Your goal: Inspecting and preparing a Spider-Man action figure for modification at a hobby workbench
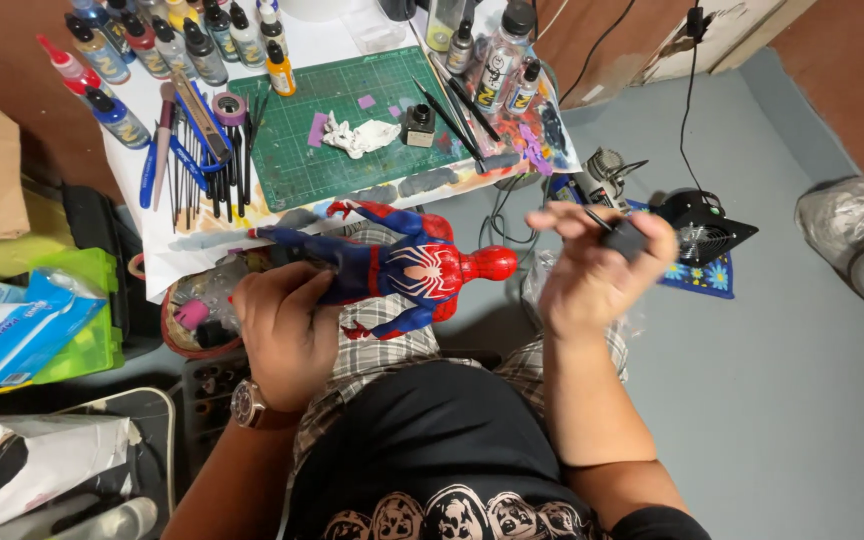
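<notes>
My left hand point(287, 325) grips a red and blue superhero action figure point(407, 265) by its legs, holding it flat above my lap with its red head pointing right. My right hand point(592, 270) is raised to the right of the figure's head, fingers closed around a small black bottle or jar point(627, 238), with a thin dark stick, maybe a brush, poking out beside it. A watch point(249, 403) sits on my left wrist.
A green cutting mat point(352, 150) lies on a paper-covered table with several paint bottles point(152, 45), brushes and tools point(202, 150), a crumpled white tissue point(360, 135) and a small black jar point(418, 125). A black fan point(702, 225) stands on the grey floor. Green boxes point(72, 320) sit at left.
</notes>
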